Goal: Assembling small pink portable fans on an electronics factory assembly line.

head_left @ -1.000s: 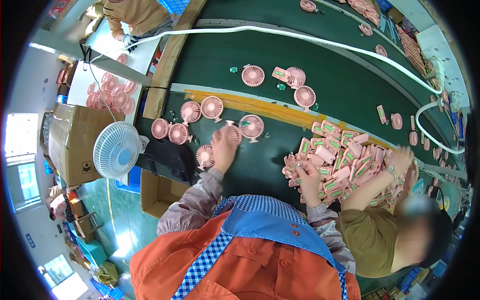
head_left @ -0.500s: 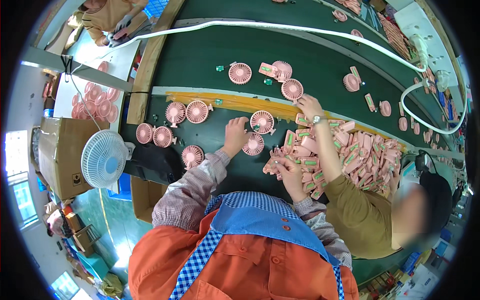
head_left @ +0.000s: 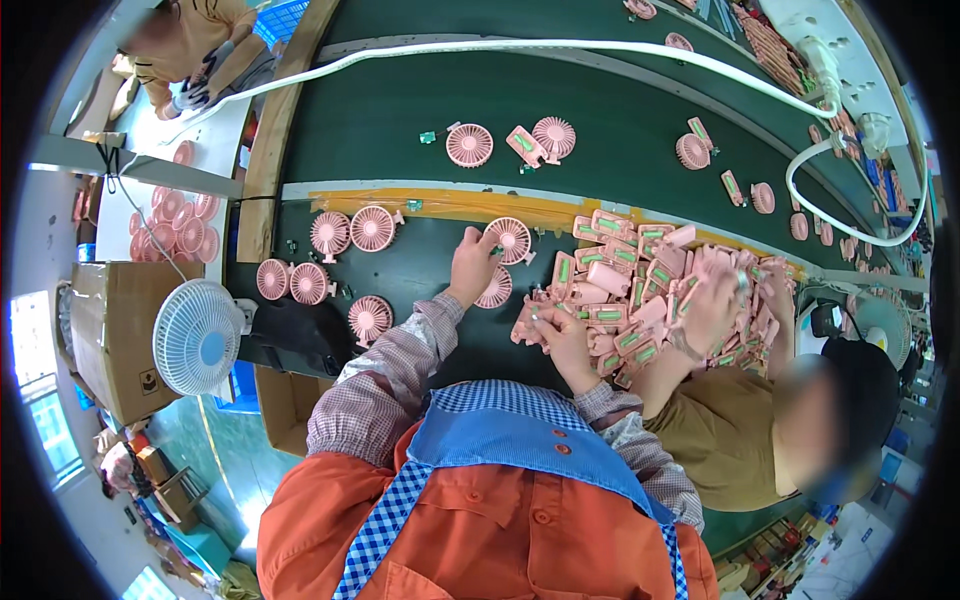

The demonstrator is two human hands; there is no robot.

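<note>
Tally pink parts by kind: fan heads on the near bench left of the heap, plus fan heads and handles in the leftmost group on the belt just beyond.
Bench fan heads: 7
Belt fan heads: 2
Belt handle: 1
Total: 10
The heap is left out; its parts overlap too much to count.

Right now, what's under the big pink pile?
The dark table shows around the near and left edges of the pile, and yellow tape runs along its far edge. Under its middle, the pink pieces cover everything, so I can't tell.
</note>
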